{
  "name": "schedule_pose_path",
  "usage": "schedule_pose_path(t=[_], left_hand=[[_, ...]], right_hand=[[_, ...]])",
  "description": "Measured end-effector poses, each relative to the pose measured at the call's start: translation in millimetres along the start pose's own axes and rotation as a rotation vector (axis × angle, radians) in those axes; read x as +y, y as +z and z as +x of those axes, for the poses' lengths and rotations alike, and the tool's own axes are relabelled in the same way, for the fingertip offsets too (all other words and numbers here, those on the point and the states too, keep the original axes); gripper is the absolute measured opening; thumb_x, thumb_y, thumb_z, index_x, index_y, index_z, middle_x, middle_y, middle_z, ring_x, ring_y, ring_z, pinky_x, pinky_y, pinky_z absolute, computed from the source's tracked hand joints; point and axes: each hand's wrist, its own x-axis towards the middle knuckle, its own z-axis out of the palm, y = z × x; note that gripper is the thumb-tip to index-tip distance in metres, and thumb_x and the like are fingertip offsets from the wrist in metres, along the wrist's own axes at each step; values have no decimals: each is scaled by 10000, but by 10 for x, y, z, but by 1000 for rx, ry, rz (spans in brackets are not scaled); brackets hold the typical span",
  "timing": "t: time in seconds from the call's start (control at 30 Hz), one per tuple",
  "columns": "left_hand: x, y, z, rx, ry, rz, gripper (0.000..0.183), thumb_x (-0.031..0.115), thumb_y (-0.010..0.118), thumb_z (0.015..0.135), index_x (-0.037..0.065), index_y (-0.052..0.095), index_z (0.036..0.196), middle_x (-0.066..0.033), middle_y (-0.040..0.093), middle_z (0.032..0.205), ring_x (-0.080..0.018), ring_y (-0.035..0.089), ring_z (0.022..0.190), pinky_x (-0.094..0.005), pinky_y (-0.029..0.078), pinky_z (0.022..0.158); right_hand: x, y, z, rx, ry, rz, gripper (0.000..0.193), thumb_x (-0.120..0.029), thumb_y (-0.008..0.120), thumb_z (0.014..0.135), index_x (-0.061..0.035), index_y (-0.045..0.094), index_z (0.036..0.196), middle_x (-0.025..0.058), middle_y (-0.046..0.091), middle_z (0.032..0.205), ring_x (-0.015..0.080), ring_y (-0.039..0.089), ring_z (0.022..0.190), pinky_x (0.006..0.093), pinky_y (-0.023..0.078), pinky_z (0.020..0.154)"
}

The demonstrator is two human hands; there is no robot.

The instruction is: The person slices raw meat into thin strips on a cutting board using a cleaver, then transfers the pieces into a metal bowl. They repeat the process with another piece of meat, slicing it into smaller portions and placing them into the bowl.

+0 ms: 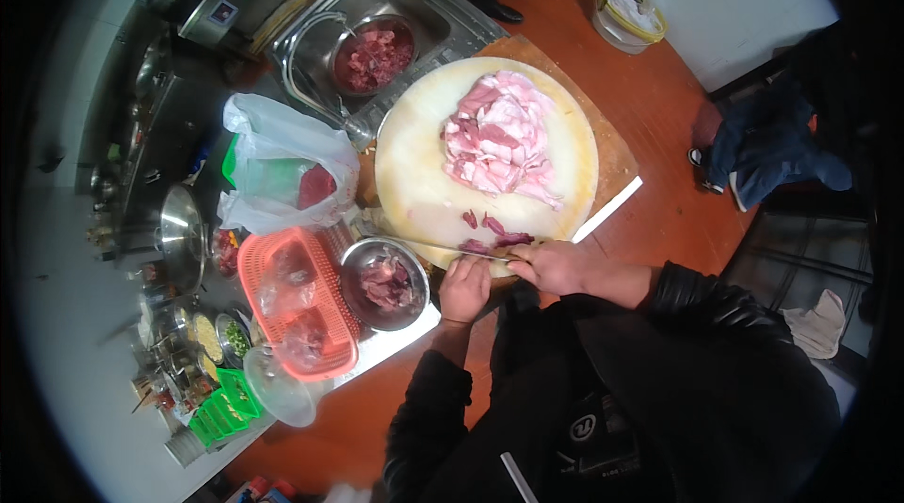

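Observation:
My right hand [556, 267] is closed round the handle of a knife [433, 246]. Its long blade points left, low across the near edge of a round, pale chopping board [405, 164]. Beside the blade my left hand [465, 289] rests with its fingers bent and pressed together; what lies under the fingertips is hidden. Dark red meat pieces [508, 239] lie just beyond the blade, with small cut slices [480, 219] a little farther off. A big heap of pale pink sliced meat [501, 136] covers the far part of the board.
Left of the board stand a steel bowl of meat [386, 284], a coral plastic basket [248, 263] with plastic bags, and a white bag [254, 131] holding red meat. A sink [428, 18] at the far side contains a bowl of meat [377, 56]. Another person [772, 154] is at right.

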Motion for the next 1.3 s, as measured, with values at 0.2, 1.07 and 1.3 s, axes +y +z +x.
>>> schedule_pose_path(t=[0.2, 1.07, 1.3], left_hand=[[27, -95, 9, -42, 55, 19, 331, -7, 655, 816, 99, 731, 1119, -69, 691, 1167, -310, 643, 1067, -406, 533, 953], [-116, -65, -40, -54, 45, 69, 296, 15, 668, 805, 88, 737, 1084, -89, 711, 1114, -307, 676, 994, -404, 564, 898], [-39, -120, 37, -28, 19, 29, 270, -20, 664, 839, 74, 738, 1081, -126, 707, 1111, -354, 654, 1039, -435, 545, 917]], right_hand=[[290, -59, -190, 40, 14, 6, 354, -350, 508, 1084, -72, 628, 1268, 203, 702, 972, 401, 674, 879, 460, 533, 841], [5, -12, -22, -68, 50, 20, 441, -386, 449, 1090, -78, 597, 1369, 233, 681, 1141, 414, 644, 1105, 473, 500, 974], [291, 38, -325, 68, 16, 40, 423, -406, 488, 1074, -92, 616, 1327, 222, 703, 1142, 431, 652, 1078, 489, 512, 946]])
